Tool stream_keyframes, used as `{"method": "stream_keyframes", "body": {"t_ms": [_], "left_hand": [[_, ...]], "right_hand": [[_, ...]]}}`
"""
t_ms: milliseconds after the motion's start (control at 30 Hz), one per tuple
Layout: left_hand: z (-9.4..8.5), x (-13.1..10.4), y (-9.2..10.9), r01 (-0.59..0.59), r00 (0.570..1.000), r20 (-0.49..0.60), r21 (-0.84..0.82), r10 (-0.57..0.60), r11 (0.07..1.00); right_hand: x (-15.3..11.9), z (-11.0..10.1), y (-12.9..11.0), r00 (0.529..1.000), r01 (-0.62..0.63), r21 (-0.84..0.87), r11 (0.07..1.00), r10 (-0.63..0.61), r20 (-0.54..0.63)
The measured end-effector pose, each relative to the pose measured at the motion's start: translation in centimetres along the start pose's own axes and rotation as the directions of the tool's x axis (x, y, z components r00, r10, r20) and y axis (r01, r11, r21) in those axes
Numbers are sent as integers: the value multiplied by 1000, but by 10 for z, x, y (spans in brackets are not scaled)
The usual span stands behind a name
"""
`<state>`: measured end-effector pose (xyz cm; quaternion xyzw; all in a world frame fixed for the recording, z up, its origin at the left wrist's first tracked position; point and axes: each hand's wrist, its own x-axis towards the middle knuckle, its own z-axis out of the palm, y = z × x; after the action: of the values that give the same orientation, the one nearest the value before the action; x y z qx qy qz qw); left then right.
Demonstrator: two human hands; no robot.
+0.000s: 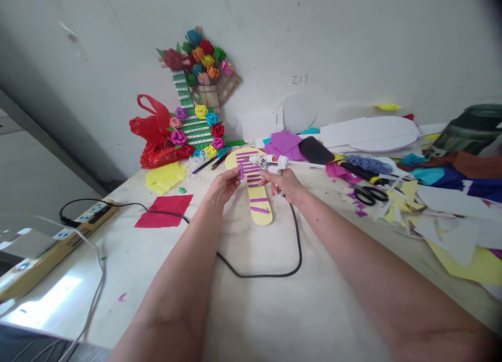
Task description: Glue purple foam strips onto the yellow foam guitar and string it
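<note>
Head view, left grip [223, 187] pinching purple strip [241, 171], right grip [289, 184] clasping glue gun [282, 163], basket [209, 98] holding flowers [207, 61]

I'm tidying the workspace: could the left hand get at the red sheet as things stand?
Probably yes: the red sheet lies to the left of the left hand with most of its surface uncovered, though the black cord crosses it and that hand holds a purple strip.
</note>
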<state>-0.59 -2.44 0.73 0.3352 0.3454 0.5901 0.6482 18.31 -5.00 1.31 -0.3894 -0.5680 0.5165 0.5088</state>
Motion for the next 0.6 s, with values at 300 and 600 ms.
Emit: {"method": "stream_keyframes", "body": {"t_ms": [300, 600], "left_hand": [[-13, 3, 0, -10, 1000, -14, -16, 10, 1000], [-10, 0, 0, -3, 998, -62, -36, 1, 999]], "right_hand": [[0, -20, -1, 986, 57, -225, 973, -20, 163], [-4, -13, -5, 980, 44, -334, 942, 25, 199]]}}
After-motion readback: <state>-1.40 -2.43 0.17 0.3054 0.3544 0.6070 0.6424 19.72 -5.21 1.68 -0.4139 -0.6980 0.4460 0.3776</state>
